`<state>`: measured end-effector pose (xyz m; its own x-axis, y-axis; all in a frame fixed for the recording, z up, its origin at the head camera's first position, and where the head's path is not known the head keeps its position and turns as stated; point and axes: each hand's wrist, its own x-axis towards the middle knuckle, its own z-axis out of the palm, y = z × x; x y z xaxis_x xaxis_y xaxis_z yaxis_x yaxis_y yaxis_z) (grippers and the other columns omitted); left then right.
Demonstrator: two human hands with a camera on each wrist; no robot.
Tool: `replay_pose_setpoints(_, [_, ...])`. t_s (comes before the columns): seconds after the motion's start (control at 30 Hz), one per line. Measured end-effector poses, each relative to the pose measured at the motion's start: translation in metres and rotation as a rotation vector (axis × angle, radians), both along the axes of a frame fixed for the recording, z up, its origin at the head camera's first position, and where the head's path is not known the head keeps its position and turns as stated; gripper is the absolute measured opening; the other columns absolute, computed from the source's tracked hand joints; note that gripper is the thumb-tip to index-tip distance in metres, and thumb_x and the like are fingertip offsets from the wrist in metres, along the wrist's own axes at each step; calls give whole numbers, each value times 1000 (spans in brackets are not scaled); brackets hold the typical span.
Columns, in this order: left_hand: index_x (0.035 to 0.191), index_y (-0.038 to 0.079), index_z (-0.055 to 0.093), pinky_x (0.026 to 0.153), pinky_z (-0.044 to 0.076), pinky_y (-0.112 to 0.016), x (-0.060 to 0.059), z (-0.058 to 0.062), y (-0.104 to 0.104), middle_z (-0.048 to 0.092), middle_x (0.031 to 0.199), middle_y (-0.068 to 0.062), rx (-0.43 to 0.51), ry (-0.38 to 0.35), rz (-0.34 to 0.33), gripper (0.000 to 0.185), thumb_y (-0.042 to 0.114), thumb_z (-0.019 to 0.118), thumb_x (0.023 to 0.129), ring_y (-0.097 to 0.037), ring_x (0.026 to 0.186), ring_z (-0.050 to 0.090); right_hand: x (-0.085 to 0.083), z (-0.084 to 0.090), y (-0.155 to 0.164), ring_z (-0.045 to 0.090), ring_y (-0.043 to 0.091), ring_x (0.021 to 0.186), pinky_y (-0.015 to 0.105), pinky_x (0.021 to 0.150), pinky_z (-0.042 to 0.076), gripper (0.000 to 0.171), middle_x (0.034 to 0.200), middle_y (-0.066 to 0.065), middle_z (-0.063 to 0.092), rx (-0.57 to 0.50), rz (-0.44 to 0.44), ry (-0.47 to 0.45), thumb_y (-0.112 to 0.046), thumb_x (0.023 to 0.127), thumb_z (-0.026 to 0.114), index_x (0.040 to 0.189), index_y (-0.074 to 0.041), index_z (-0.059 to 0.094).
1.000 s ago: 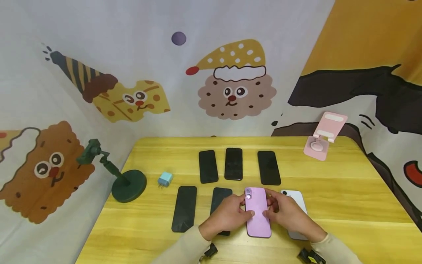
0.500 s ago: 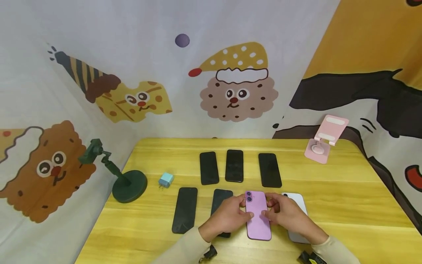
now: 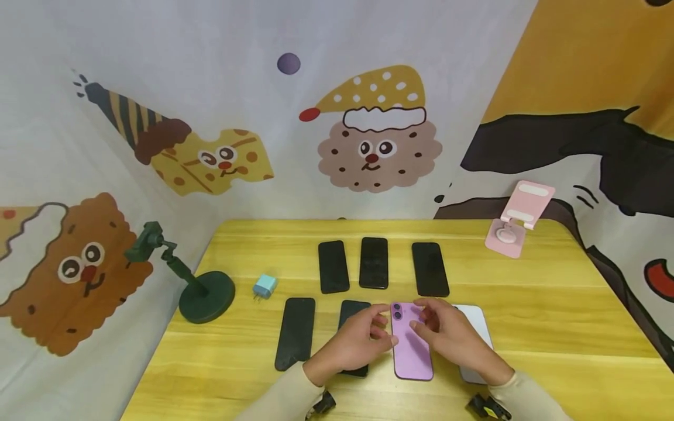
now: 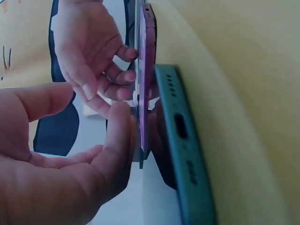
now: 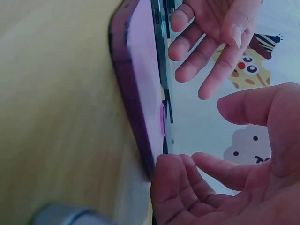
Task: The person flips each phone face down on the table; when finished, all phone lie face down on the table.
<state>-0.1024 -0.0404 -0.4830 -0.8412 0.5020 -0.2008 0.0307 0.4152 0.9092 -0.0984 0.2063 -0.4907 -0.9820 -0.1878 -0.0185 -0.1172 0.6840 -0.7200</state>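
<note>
A pink phone [image 3: 413,359] lies back up on the table, its camera lenses at the far left corner. Left of it hovers my left hand [image 3: 360,339], fingers loosely bent and thumb near the phone's edge. My right hand [image 3: 447,330] hangs over the phone's right side with fingers relaxed, nothing gripped between them. Under the left hand is a dark-screened phone [image 3: 354,311], its teal edge [image 4: 185,145] large in the left wrist view. A white phone [image 3: 478,324] is partly hidden beneath the right hand. The pink phone's side [image 5: 133,89] shows in the right wrist view.
Three black phones, the middle one [image 3: 374,263] among them, form a back row. Another dark phone [image 3: 295,334] lies at left. A light blue charger plug [image 3: 265,286] and green stand [image 3: 206,296] are farther left. A pink folding stand [image 3: 518,219] occupies the back right.
Both hands held the pink phone by its sides before; their fingers have now loosened and lifted away from it. The phone stays in about the same place.
</note>
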Motion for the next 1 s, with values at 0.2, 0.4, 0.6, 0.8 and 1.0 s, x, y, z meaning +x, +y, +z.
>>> replay_pose_setpoints(0.2, [151,9,54,88,57,-26,3,-1,-16,62,137,-12,71,11,53,58,26,75,100,-18,115,66,-4,3,-12,59,10,86,24,72,51,45,102,-1,66,-38,25,4,-28,97,78,136,-7,66])
replay_pose_setpoints(0.4, [144,8,58,97,59,-41,4,0,-32,60,139,-13,62,35,132,49,24,75,100,-28,124,61,-6,1,-28,66,9,91,23,75,55,49,114,7,70,-160,57,-26,-23,99,77,140,-2,62])
replay_pose_setpoints(0.6, [141,6,59,104,52,-54,8,0,-51,56,142,-15,5,82,205,48,25,76,100,-33,130,56,-5,-4,-42,71,19,101,29,77,63,58,133,25,62,-388,150,-167,-20,102,72,149,7,49])
replay_pose_setpoints(0.8, [143,6,58,108,48,-58,6,0,-62,54,146,-20,-55,84,238,52,26,77,99,-37,135,54,-4,-8,-56,70,30,110,35,84,64,64,146,35,50,-530,217,-273,-13,103,66,154,12,38])
replay_pose_setpoints(1.0, [147,9,56,110,48,-61,7,-1,-64,55,151,-20,-35,13,245,57,27,78,98,-41,136,56,0,-9,-66,68,30,118,35,86,64,67,152,34,47,-555,185,-343,-18,103,66,156,9,36])
